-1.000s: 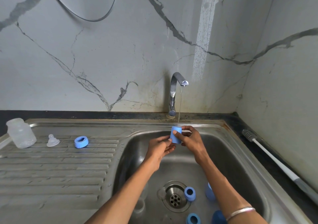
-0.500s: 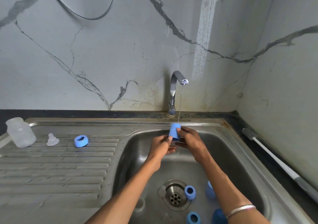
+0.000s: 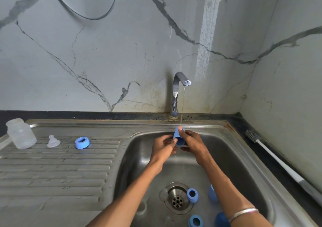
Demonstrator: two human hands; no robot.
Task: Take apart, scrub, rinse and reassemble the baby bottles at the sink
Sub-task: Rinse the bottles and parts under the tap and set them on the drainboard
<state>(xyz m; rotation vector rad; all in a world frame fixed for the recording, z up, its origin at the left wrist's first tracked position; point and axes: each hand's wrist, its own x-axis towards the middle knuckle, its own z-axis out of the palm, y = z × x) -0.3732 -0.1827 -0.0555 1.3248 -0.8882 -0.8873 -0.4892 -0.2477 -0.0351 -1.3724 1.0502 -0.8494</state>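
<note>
Risks first, left to right: clear bottle body [image 3: 20, 133] stands upright at the far left edge of the ribbed draining board [image 3: 52, 165], close to the rim, so a stray elbow or splash-wipe could knock it off, I'd guess. Clear teat [image 3: 53, 141] just beside it is small and light, easy to lose or wash down the grooves. Blue collar ring [image 3: 82, 142] sits flat next to the teat, apart from it, low risk. Centre: left hand [image 3: 163, 147] and right hand [image 3: 192, 145] both hold the blue cap [image 3: 179, 137] under the thin stream from the tap [image 3: 179, 87]; left grip is a fingertip pinch on the cap's lower edge, right grip wraps thumb and fingers round its side. Wet smooth plastic, two-point hold, so it could slip and drop into the sink basin [image 3: 139, 157]; likely no harm, just a re-rinse. Bigger worry is the drain [image 3: 177, 199]: a blue ring [image 3: 192, 195] lies touching its rim, with more blue parts [image 3: 195, 220] nearby at the basin bottom, sitting in runoff, so they may get re-soiled. A clear piece left of the drain is too faint to identify. Bottle brush [image 3: 257, 140] lies on the dark table at right, well apart, handle reaching toward the camera. The cap itself: small, pale blue, tapered cup shape, tilted, held above the basin right under the water, no foam visible.
</note>
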